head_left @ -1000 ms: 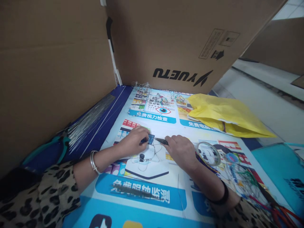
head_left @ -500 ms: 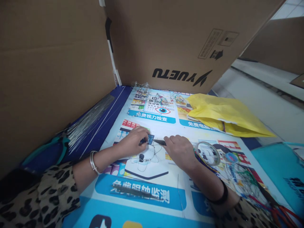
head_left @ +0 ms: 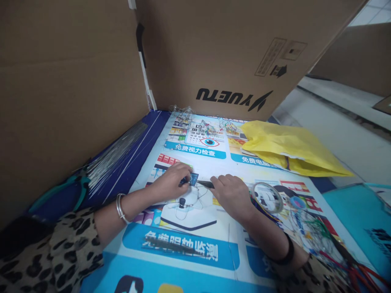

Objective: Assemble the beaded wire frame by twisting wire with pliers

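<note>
My left hand (head_left: 174,182) is closed in a pinch, thumb against index finger, on a thin wire too fine to follow fully. My right hand (head_left: 230,193) is wrapped round dark tweezers (head_left: 206,184), whose narrow tip points left at my left fingertips. Between and below the hands, thin bent wire (head_left: 195,201) forms loose loops over the printed sheet (head_left: 195,221). A small dark piece (head_left: 182,202) lies at the left of these loops. The exact contact at the tweezer tip is too small to make out.
Cardboard walls (head_left: 214,53) stand behind and left. Straight wires (head_left: 114,156) and teal-handled pliers (head_left: 73,185) lie left. A yellow bag (head_left: 290,146), a tape roll (head_left: 267,197), tangled wires (head_left: 311,228) and red-handled scissors (head_left: 357,268) are right. A dark slim strip (head_left: 174,246) lies in front.
Almost nothing differs. Both hands keep their places and their hold, with only a very slight shift at the fingertips and tweezers.
</note>
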`<state>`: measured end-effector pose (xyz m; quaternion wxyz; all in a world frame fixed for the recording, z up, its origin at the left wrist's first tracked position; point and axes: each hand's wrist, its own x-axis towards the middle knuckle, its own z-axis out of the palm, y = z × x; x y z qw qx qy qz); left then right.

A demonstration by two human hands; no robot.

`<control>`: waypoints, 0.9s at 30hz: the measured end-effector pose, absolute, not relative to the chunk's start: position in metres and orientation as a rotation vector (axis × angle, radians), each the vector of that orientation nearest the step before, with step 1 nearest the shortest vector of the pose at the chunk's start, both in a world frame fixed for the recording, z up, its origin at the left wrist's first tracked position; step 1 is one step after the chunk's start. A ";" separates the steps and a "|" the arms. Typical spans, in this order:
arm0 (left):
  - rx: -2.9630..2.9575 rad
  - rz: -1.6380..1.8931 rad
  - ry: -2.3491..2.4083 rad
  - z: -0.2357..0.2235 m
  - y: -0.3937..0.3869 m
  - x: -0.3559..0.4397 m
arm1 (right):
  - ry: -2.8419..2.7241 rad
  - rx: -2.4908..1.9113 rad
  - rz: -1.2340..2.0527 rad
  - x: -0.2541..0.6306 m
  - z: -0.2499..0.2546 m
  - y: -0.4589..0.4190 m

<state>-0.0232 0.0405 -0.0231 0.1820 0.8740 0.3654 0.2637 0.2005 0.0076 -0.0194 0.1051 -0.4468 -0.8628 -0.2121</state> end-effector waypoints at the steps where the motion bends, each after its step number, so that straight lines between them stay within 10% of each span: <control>1: 2.470 0.737 1.034 -0.023 0.040 -0.023 | -2.531 -1.329 -0.610 0.200 -0.020 0.008; 27: 2.416 0.881 0.954 -0.018 0.039 -0.024 | -2.518 -1.496 -0.392 0.197 -0.017 0.012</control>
